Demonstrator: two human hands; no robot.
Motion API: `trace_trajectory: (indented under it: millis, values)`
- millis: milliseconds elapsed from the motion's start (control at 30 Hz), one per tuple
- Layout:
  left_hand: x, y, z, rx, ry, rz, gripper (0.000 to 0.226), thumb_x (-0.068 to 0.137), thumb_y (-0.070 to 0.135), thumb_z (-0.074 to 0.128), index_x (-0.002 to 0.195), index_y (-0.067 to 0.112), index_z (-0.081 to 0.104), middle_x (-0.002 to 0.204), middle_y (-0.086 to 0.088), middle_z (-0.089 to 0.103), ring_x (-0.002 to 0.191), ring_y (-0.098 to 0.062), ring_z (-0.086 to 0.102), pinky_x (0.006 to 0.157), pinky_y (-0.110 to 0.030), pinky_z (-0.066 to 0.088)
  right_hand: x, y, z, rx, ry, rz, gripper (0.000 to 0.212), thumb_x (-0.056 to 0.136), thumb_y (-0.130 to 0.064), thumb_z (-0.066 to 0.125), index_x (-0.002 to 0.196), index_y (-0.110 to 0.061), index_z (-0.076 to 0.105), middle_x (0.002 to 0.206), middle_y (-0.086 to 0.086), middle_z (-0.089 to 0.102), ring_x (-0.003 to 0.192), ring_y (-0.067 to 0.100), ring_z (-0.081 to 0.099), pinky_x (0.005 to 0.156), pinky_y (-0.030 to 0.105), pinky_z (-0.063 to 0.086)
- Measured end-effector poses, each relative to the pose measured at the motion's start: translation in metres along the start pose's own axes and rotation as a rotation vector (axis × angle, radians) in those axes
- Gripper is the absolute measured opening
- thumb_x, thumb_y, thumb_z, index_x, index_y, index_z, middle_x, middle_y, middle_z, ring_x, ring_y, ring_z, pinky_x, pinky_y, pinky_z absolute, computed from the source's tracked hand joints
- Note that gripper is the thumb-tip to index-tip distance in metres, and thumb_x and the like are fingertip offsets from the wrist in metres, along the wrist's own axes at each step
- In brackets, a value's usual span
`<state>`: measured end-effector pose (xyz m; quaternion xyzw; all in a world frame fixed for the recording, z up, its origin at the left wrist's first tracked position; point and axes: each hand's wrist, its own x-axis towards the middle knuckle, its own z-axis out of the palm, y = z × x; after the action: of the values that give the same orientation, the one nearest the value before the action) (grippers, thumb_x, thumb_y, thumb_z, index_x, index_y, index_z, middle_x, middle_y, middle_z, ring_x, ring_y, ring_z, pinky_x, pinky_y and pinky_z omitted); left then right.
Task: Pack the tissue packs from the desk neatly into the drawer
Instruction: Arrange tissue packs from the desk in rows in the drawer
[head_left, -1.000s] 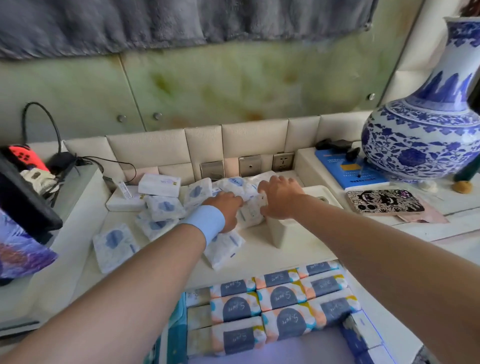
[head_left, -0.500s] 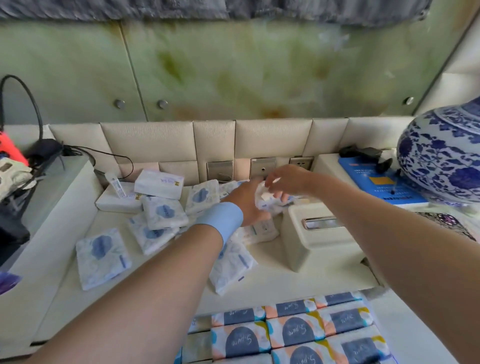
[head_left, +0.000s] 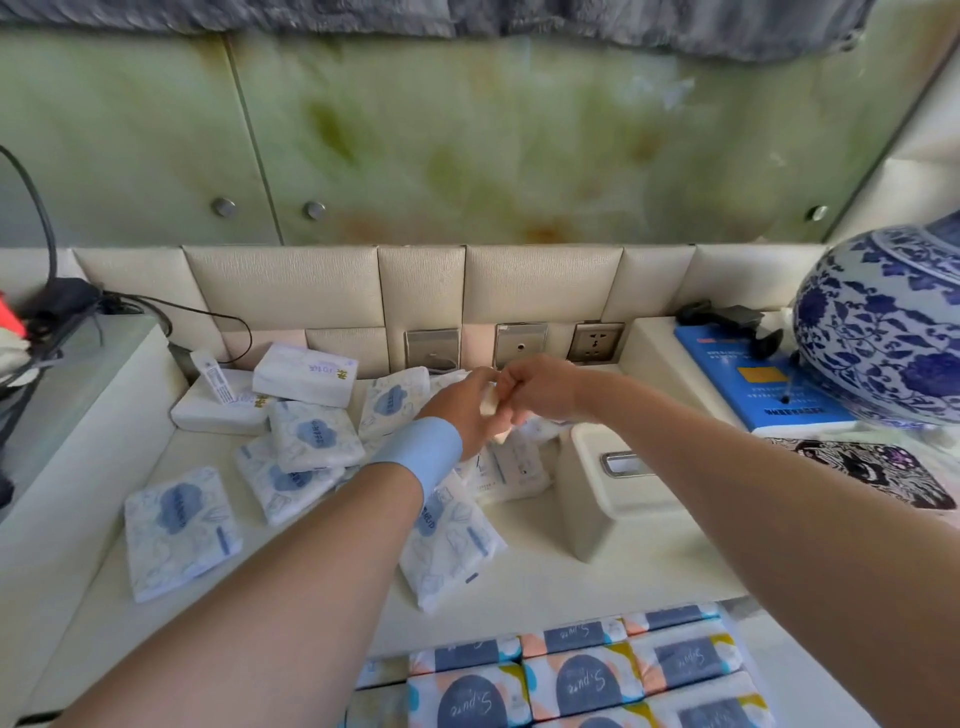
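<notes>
Several white tissue packs with blue cloud prints lie scattered on the cream desk (head_left: 545, 582), among them one at the front left (head_left: 179, 530), one in the middle (head_left: 314, 434) and one under my left forearm (head_left: 449, 540). My left hand (head_left: 460, 415), with a blue wristband, and my right hand (head_left: 543, 389) meet above the pile near the wall sockets. Both pinch a small pale tissue pack (head_left: 492, 410) that is mostly hidden by my fingers. The open drawer (head_left: 384, 670) at the bottom edge holds rows of colourful packs (head_left: 582, 680) laid side by side.
A cream tissue box (head_left: 618, 483) stands just right of my hands. Two white boxes (head_left: 304, 374) sit at the back left. A large blue-and-white vase (head_left: 893, 332) and a blue book (head_left: 753, 384) occupy the right shelf. Cables (head_left: 52, 306) lie on the left ledge.
My hands have lifted off the pile and come together, now pinching one small pack between them. The view has tilted up and shifted left, so less of the drawer shows.
</notes>
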<state>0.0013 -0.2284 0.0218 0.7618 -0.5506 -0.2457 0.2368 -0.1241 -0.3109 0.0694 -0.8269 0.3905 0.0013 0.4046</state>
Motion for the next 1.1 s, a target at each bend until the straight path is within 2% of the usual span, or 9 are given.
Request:
trace_trajectory:
  millis: [33,100,200,300,467,867,967,1033,1100]
  values:
    - [-0.001,0.001,0.0,0.062,-0.031,0.008,0.049,0.094,0.029,0.058,0.138,0.034,0.038,0.134,-0.001,0.055,0.107,-0.028,0.059,0.084,-0.035,0.048,0.0,0.0,-0.004,-0.109,0.033,-0.007,0.015,0.085,-0.004,0.062,0.091,-0.017,0.063,0.085,0.006,0.068,0.044,-0.003,0.053,0.041,0.014,0.039]
    - [-0.004,0.003,-0.001,0.161,-0.07,0.0,0.044,0.096,0.02,0.053,0.135,0.034,0.038,0.128,-0.003,0.056,0.093,-0.026,0.06,0.074,-0.032,0.048,-0.003,0.008,-0.014,-0.297,0.012,-0.004,0.019,0.085,-0.016,0.067,0.101,-0.026,0.064,0.11,-0.001,0.065,0.076,0.003,0.062,0.064,0.019,0.05]
    - [-0.01,0.007,0.001,0.169,-0.079,-0.02,0.045,0.096,0.019,0.049,0.135,0.037,0.035,0.127,-0.003,0.052,0.087,-0.024,0.058,0.065,-0.031,0.046,-0.023,0.027,-0.031,-0.597,-0.235,0.141,0.081,0.065,-0.054,0.083,0.137,-0.036,0.048,0.137,-0.015,0.045,0.128,0.013,0.044,0.109,0.039,0.036]
    - [-0.014,0.016,0.003,0.16,-0.09,-0.028,0.051,0.096,0.025,0.051,0.141,0.034,0.028,0.136,-0.001,0.05,0.099,-0.026,0.057,0.079,-0.034,0.051,-0.043,0.048,-0.042,-0.694,-0.343,0.295,0.136,0.038,-0.074,0.085,0.152,-0.044,0.018,0.16,-0.01,0.025,0.146,0.022,0.027,0.116,0.049,0.028]
    - [-0.018,0.039,0.007,0.149,-0.095,-0.005,0.049,0.096,0.025,0.051,0.14,0.031,0.031,0.127,-0.003,0.052,0.092,-0.024,0.054,0.072,-0.033,0.046,-0.064,0.061,-0.039,-0.738,-0.329,0.306,0.16,0.026,-0.073,0.088,0.15,-0.05,-0.011,0.165,-0.007,0.007,0.149,0.025,0.021,0.114,0.05,0.032]
    - [-0.024,0.058,-0.002,0.136,-0.002,0.033,0.042,0.095,0.022,0.049,0.135,0.029,0.035,0.124,-0.003,0.052,0.094,-0.024,0.052,0.075,-0.032,0.043,-0.071,0.051,-0.018,-0.673,-0.22,0.164,0.135,0.044,-0.08,0.077,0.154,-0.041,0.009,0.156,-0.003,0.033,0.123,0.018,0.05,0.107,0.045,0.04]
    - [-0.022,0.05,-0.011,0.093,0.045,0.001,0.033,0.093,0.02,0.05,0.124,0.028,0.041,0.113,-0.004,0.054,0.089,-0.026,0.052,0.071,-0.032,0.043,-0.061,0.038,-0.032,-0.433,-0.18,0.221,0.086,0.083,-0.067,0.061,0.154,-0.028,0.031,0.159,-0.004,0.032,0.139,0.019,0.039,0.116,0.037,0.025]
    - [-0.018,0.047,-0.015,0.041,0.064,-0.043,0.031,0.091,0.021,0.05,0.121,0.028,0.042,0.104,-0.003,0.052,0.086,-0.026,0.054,0.069,-0.035,0.049,-0.045,0.04,-0.042,-0.368,0.067,0.242,0.042,0.103,-0.027,0.048,0.143,-0.014,0.05,0.15,0.005,0.046,0.136,0.024,0.044,0.111,0.031,0.033]
    - [-0.013,0.044,-0.016,-0.014,0.08,-0.086,0.032,0.091,0.023,0.049,0.121,0.028,0.041,0.102,-0.002,0.049,0.087,-0.027,0.054,0.068,-0.035,0.05,-0.033,0.046,-0.046,-0.511,0.182,0.258,0.036,0.1,-0.015,0.046,0.132,-0.009,0.059,0.135,0.01,0.058,0.124,0.028,0.055,0.103,0.036,0.045]
